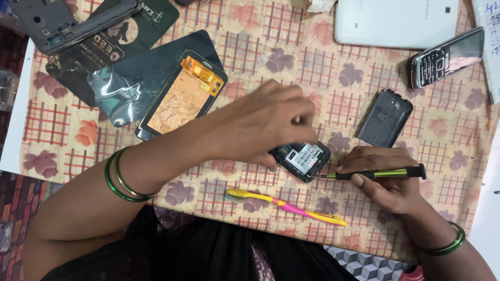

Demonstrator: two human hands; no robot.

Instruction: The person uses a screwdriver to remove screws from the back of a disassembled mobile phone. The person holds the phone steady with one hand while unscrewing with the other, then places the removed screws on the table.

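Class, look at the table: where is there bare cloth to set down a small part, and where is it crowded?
Bare cloth lies between the back cover and the screen panel, and left of the toothbrush. It is crowded around the open phone, left hand, right hand and screwdriver.

There's a white rectangular label (304,154) with dark print on the opened phone near the middle. Upper left, a detached phone screen (182,96) lies face down, black-framed with an orange-tan back, on a dark shiny pouch (117,91). The keypad phone (447,56) at upper right has a small, glossy dark screen.
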